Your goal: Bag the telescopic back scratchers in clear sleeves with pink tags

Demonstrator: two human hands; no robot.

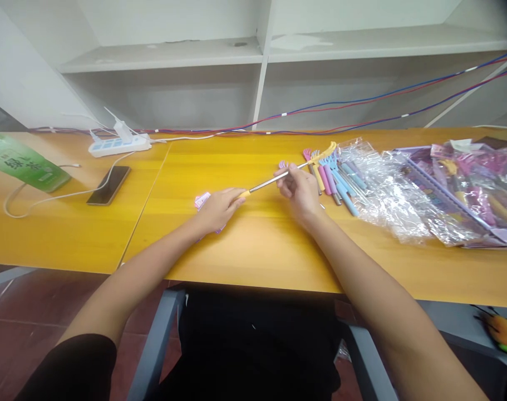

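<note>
Stretched between my hands is a telescopic back scratcher [265, 184] with a bare metal rod, a yellow handle and a yellow claw head. My left hand [220, 208] is closed round its handle. My right hand [298, 188] pinches the rod just below the claw. Partly hidden under my left hand lies a pink and purple printed item [202, 199], whose kind I cannot make out. Just beyond my right hand is a pile of back scratchers [330, 181] in pink, purple, blue and yellow.
Crumpled clear plastic bags [397, 192] lie right of the pile, beside a purple box [447, 192] of bagged back scratchers. On the left are a phone [108, 185], a green bottle-like pack [25, 162] and a power strip [119, 145]. Cables run along the back.
</note>
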